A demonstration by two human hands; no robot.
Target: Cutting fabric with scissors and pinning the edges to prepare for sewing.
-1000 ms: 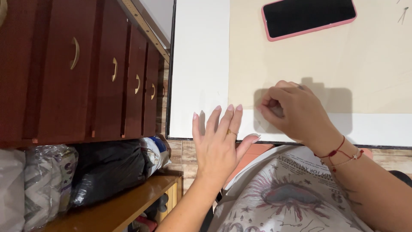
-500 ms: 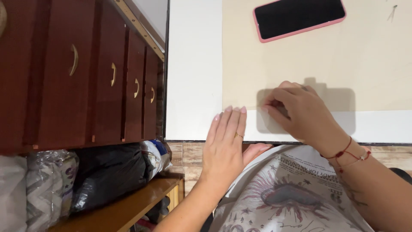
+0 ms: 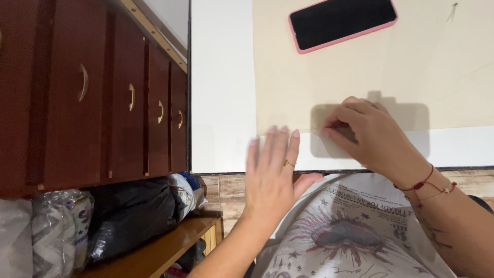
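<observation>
Right hand (image 3: 375,139) has a narrow pinch grip on the paper (image 3: 370,67) edge at 6 o'clock on the counter (image 3: 221,103). Left hand (image 3: 270,175), open and flat, should press firmly at 9 o'clock, steadying it.

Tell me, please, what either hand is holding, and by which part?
The left hand lies flat and holds nothing. The right hand pinches at the near edge of the beige sheet; whether it grips anything cannot be told.

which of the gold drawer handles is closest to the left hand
The handle at the right end of the row on the dark red drawers; it sits nearest the white table's edge and the flat left hand, while the other three lie further left.
</observation>
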